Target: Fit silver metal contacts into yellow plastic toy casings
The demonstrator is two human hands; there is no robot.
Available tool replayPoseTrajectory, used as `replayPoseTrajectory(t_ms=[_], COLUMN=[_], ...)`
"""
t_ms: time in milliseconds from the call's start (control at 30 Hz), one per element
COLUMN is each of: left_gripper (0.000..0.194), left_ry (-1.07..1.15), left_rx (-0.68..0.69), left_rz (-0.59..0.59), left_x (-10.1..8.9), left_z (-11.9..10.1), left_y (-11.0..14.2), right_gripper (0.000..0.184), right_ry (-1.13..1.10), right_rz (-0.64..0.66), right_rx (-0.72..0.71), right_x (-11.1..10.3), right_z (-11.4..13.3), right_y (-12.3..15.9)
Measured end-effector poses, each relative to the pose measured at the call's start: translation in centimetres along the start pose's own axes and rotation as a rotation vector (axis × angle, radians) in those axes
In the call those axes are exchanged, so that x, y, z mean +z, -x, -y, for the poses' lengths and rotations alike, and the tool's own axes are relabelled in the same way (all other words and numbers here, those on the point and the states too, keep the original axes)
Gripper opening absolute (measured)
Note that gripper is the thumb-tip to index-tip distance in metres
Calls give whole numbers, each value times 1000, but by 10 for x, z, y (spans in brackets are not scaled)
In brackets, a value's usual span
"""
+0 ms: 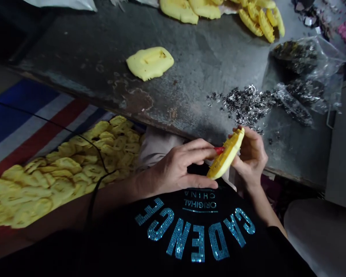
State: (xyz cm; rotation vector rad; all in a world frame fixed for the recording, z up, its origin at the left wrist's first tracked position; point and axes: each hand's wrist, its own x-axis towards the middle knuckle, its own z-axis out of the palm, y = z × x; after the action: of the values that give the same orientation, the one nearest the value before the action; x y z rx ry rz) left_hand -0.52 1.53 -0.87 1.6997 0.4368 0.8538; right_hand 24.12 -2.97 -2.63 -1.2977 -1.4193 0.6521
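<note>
A yellow moulded shell piece (229, 156), ribbed and darker on its inner face, is held tilted on edge in front of my chest. My right hand (250, 156) grips it from the right, fingers behind its upper end and thumb against the pale outer side. My left hand (184, 165) reaches to the inner face with its fingers, its thumb beside the lower edge. A small red thing (219, 150) shows at the left fingertips; I cannot tell what it is. Just beyond the hands, a pile of small shiny metal parts (248, 104) lies on the metal table (98, 50).
Another yellow piece (150, 62) lies alone on the table, and more yellow pieces (178, 9) sit at the far edge. Clear plastic bags (308, 73) of small parts stand at right. Many yellow pieces (63, 177) heap on a striped sheet (40, 119) at left, with a black cable (75, 135) above.
</note>
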Motion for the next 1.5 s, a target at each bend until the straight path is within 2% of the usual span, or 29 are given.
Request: replayPoseTrajectory(t_ms=[100, 167, 200, 267, 333, 400, 467, 533, 600, 733, 900, 1067, 1200, 1367, 1500], left_gripper=[104, 119, 119, 105, 89, 78, 73, 71, 72, 73, 72, 69, 66, 66, 62], left_ry=[228, 214, 170, 123, 220, 410, 549, 605, 614, 598, 571, 538, 547, 539, 557], left_rx=[-193, -212, -213, -252, -332, -423, -484, -529, -555, -522, -498, -502, -492, -518, -510], left_rz=[-62, -65, -56, -95, -171, -231, -269, -327, -377, -426, -457, -492, -500, -563, -555], left_x=[-9, -15, -17, -21, -25, -29, -33, -37, -40, -44, -45, -41, -36, -35, -34], left_z=[4, 3, 2, 0, -2, -2, -1, 1, 3, 5, 6, 5, -1, -7, -7], left_y=[8, 14, 16, 21, 23, 25, 25, 25, 27, 30, 30, 28, 27, 31, 33], right_gripper=[56, 53, 51, 50, 48, 35, 20, 19, 22, 27, 27, 30, 27, 22, 33], right_ry=[61, 91, 104, 135, 182, 316, 577, 859, 1039, 1136, 1109, 1117, 1072, 1028, 1005], right_rz=[157, 280, 324, 407, 474, 436, 314, 266, 296, 350, 417, 349, 379, 415, 428], right_rx=[109, 170, 175, 146, 82, -20, -134, -212, -251, -301, -298, -269, -307, -378, -392], right_x=[6, 12, 15, 18, 15, 9, 3, 2, 6, 13, 6, 12, 19, 13, 8], right_z=[10, 17, 20, 24, 23, 15, 2, -13, -24, -24, -8, -15, -18, -3, 3], right_y=[-13, -22, -27, -39, -57, -80, -106, -126, -135, -124, -106, -116, -113, -65, -25])
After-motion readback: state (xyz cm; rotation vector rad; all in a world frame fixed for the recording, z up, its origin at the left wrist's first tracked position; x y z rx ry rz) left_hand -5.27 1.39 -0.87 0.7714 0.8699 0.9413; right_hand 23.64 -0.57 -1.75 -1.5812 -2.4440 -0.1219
